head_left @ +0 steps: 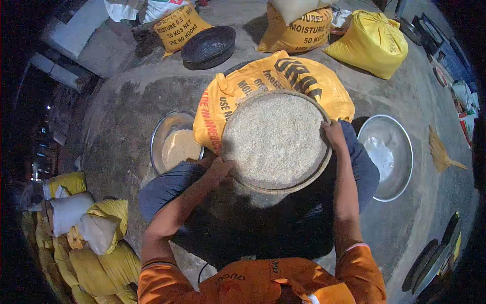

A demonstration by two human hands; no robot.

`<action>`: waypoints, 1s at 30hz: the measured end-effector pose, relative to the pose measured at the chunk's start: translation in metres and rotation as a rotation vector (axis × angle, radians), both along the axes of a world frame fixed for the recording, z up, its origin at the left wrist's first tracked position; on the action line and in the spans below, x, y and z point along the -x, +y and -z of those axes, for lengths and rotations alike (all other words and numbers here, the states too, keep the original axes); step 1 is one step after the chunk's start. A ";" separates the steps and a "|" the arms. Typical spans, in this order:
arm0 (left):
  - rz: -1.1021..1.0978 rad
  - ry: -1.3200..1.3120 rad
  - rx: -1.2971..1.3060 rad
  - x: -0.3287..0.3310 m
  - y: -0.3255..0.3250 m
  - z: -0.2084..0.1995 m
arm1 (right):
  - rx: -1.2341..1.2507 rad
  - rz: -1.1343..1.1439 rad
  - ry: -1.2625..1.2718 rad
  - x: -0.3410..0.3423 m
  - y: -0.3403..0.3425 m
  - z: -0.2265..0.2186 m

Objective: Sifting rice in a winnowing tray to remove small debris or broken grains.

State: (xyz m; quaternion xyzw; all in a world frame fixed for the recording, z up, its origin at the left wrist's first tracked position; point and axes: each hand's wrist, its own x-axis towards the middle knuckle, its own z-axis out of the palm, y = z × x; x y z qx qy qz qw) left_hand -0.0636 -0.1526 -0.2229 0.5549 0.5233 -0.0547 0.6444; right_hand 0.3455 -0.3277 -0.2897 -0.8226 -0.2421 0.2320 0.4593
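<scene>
Both my hands hold a round, shallow woven basket tray over my lap. A wide layer of pale, rice-like grain covers most of its inside. My left hand is closed on the rim at the lower left. On the right side, my right hand grips the rim, thumb over the edge. Beneath the tray's far side spreads an orange-yellow printed sack. A metal basin with tan, fine grain stands by my left knee. Beside my right knee is another metal basin, its bottom shiny.
Ahead on the concrete floor are a dark round pan, two printed orange sacks and a tied yellow sack. A small straw broom lies at right. Several stacked sacks fill the lower left.
</scene>
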 end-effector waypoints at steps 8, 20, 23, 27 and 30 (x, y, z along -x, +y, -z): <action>0.026 -0.058 -0.120 0.031 0.022 0.011 | -0.022 -0.047 -0.098 0.021 0.016 -0.002; -0.123 -0.178 -0.321 0.056 0.062 0.041 | -0.250 0.055 -0.117 0.072 0.014 -0.074; -0.029 -0.274 -0.371 0.005 0.063 0.016 | -0.272 0.199 0.145 0.056 -0.014 -0.067; -0.166 -0.100 -0.201 0.035 0.098 0.013 | -0.142 0.162 -0.191 0.080 0.035 -0.054; 0.053 -0.160 -0.613 0.051 0.079 0.047 | -0.231 0.180 0.078 0.078 0.023 -0.046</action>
